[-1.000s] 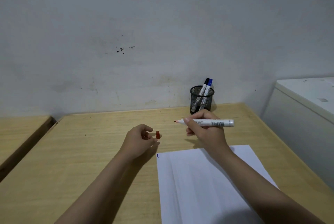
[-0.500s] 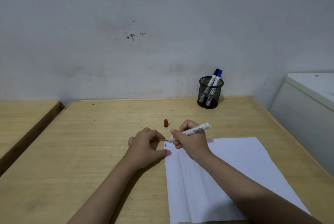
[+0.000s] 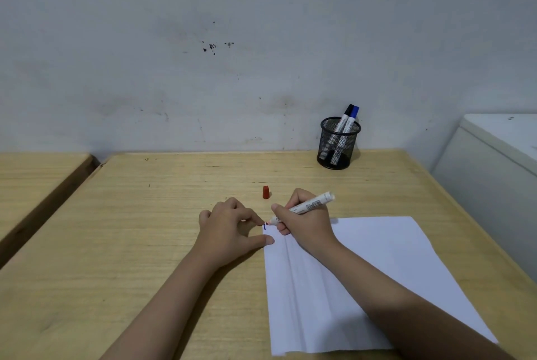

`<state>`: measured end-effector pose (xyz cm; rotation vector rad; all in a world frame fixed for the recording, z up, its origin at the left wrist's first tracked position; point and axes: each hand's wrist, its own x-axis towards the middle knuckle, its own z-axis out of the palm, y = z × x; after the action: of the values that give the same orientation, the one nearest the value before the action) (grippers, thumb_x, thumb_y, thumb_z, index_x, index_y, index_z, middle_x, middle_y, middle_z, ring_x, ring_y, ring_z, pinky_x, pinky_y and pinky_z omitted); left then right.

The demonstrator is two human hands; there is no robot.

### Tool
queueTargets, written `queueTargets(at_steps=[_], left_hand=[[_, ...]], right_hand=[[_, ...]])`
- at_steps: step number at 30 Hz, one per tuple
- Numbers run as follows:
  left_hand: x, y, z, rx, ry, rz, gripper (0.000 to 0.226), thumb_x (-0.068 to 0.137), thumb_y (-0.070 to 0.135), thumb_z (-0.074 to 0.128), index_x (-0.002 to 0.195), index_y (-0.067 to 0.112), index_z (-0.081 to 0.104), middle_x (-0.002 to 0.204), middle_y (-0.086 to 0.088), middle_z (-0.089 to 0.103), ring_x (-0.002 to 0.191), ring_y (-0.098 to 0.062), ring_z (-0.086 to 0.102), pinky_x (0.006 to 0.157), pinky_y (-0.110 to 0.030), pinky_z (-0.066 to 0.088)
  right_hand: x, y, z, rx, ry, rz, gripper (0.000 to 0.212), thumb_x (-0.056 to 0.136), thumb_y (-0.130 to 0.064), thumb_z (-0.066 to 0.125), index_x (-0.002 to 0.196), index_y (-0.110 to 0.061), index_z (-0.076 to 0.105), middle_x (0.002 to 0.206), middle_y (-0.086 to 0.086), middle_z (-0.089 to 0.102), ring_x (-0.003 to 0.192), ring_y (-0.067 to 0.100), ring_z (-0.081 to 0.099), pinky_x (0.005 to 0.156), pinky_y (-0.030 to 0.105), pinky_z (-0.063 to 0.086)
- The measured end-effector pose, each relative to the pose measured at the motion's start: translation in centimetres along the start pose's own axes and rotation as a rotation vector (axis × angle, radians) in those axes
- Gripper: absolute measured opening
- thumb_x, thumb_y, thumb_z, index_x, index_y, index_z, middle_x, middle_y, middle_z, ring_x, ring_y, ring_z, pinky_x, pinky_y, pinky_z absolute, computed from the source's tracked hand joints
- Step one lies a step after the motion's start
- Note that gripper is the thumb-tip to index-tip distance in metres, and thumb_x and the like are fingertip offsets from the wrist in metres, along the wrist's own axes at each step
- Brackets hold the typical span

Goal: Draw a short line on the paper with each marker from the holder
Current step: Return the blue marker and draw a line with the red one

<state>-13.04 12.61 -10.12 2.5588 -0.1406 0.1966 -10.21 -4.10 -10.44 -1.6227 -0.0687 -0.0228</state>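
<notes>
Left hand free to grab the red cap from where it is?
Probably yes. The left hand rests on the table, fingers at the paper corner, holding nothing. The red cap stands upright just beyond it with bare table between. The right hand holds the marker off to one side.

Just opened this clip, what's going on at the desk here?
A person is testing markers on paper. The right hand holds an uncapped red marker with its tip at the far left corner of the white paper, beside a short blue line. The left hand pins that corner. The red cap stands on the wooden desk. A black marker and a blue marker sit in the mesh holder.
</notes>
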Motion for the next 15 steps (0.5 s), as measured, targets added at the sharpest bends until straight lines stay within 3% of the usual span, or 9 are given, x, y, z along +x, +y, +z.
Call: queueTargets(at_steps=[11, 15], left_hand=[[0.06, 0.05, -0.10, 0.043, 0.001, 0.022, 0.046, 0.053, 0.072, 0.064, 0.086, 0.041, 0.067, 0.093, 0.013, 0.052, 0.096, -0.009, 0.047, 0.083, -0.035, 0.025], [0.11, -0.03, -0.08, 0.061, -0.003, 0.023, 0.048, 0.052, 0.074, 0.062, 0.087, 0.041, 0.066, 0.094, 0.014, 0.052, 0.096, -0.008, 0.047, 0.084, -0.035, 0.025]], right_hand=[[0.26, 0.18, -0.13, -0.033, -0.023, 0.034, 0.036, 0.073, -0.002, 0.067, 0.052, -0.017, 0.042, 0.049, 0.003, 0.053, 0.043, 0.017, 0.060, 0.046, 0.028, 0.045], [0.15, -0.02, -0.20, 0.010, 0.027, 0.023, 0.031, 0.076, -0.003, 0.069, 0.059, -0.011, 0.045, 0.050, 0.006, 0.057, 0.044, 0.016, 0.060, 0.045, 0.029, 0.049]])
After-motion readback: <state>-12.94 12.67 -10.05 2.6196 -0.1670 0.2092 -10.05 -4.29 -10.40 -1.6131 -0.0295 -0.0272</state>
